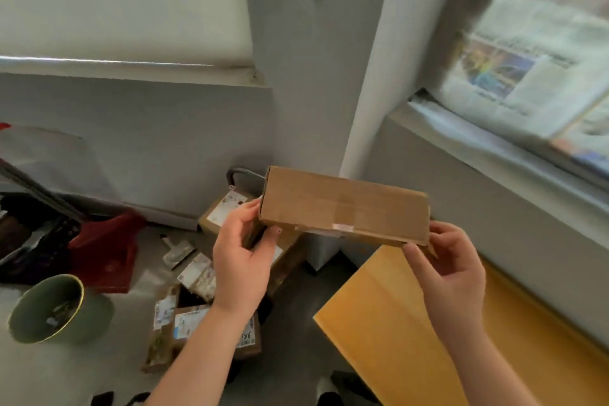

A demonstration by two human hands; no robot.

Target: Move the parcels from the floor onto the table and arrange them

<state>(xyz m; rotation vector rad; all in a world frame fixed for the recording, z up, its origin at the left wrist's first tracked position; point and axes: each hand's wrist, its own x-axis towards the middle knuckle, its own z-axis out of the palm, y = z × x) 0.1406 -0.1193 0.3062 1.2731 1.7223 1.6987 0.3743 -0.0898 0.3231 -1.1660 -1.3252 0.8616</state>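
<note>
Two grips hold one brown parcel in the air. My left grip is curled round its left end, and my right grip pinches its lower right corner. The long axis of the parcel runs from left to right between them, a little tilted. The yellow tabletop lies below and to the right, nearer to my right grip, so I think the parcel must go down that way. Other parcels lie on the floor, lower left.
</note>
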